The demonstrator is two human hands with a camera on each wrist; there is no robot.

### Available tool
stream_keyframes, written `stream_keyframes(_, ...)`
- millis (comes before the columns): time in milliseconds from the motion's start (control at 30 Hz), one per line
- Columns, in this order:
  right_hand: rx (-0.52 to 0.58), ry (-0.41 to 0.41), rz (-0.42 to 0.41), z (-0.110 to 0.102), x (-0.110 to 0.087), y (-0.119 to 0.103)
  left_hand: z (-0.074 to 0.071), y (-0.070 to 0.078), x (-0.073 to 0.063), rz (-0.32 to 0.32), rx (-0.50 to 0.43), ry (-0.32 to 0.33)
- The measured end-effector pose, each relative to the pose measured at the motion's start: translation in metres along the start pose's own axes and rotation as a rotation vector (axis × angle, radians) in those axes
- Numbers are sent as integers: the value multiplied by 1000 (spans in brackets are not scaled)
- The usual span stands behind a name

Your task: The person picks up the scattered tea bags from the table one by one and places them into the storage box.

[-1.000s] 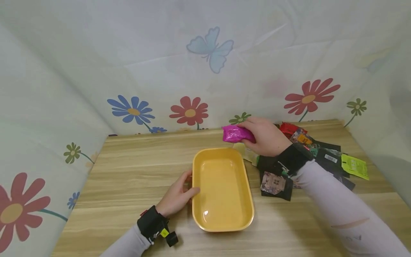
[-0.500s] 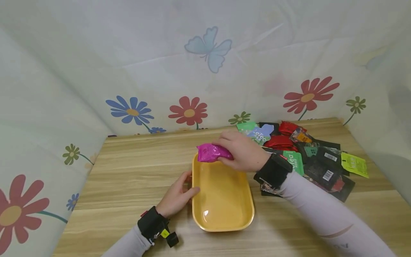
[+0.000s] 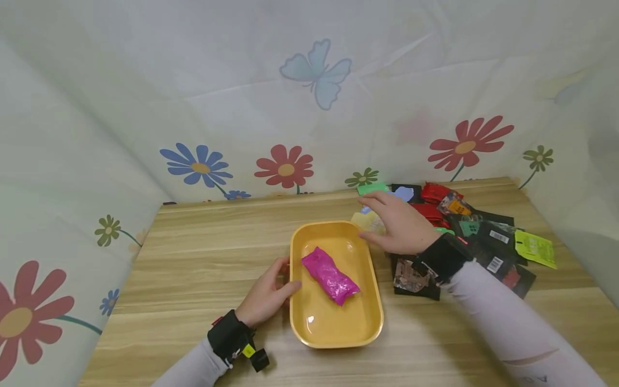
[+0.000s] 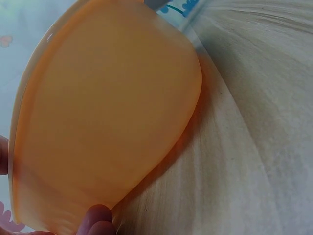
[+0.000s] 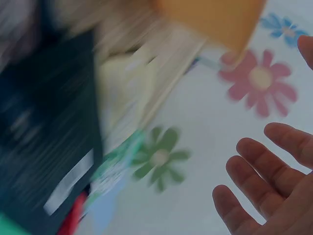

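A shiny magenta packet [image 3: 331,277] lies slantwise on the floor of a yellow rectangular tray [image 3: 338,328]. My left hand [image 3: 266,293] grips the tray's left side, thumb over the rim and fingers against the outer wall. In the left wrist view the tray's side [image 4: 107,107] fills much of the picture, with fingertips [image 4: 95,218] at its lower edge. My right hand [image 3: 398,223] hovers past the tray's far right corner, over the near part of a heap of packets. Its fingers [image 5: 254,186] are spread in the right wrist view, holding nothing.
The heap right of the tray includes red packets [image 3: 437,192], black pouches [image 3: 493,236], a lime-green sachet [image 3: 534,248] and a pale yellow one [image 3: 369,221], partly behind the right hand. A floral cloth [image 3: 232,107] backs the wooden table [image 3: 203,247].
My right hand carried the magenta packet left over the tray, let it go inside, then moved back right toward the heap. The left hand and the tray have stayed in place.
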State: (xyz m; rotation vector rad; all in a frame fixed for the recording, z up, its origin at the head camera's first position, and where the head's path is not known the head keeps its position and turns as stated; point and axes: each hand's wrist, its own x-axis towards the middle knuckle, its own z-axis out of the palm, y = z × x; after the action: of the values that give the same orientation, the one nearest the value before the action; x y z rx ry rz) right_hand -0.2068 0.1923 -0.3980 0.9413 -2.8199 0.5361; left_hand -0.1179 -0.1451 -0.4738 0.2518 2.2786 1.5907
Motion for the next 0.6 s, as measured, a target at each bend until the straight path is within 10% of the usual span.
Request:
stream_keyframes(267,-69,-71,144,6,-8,47,-2,1,-2,1,-8,-8)
stream_keyframes(600,-127,-127,141,28,-9,54,-1,1,-2,12,-3,-9)
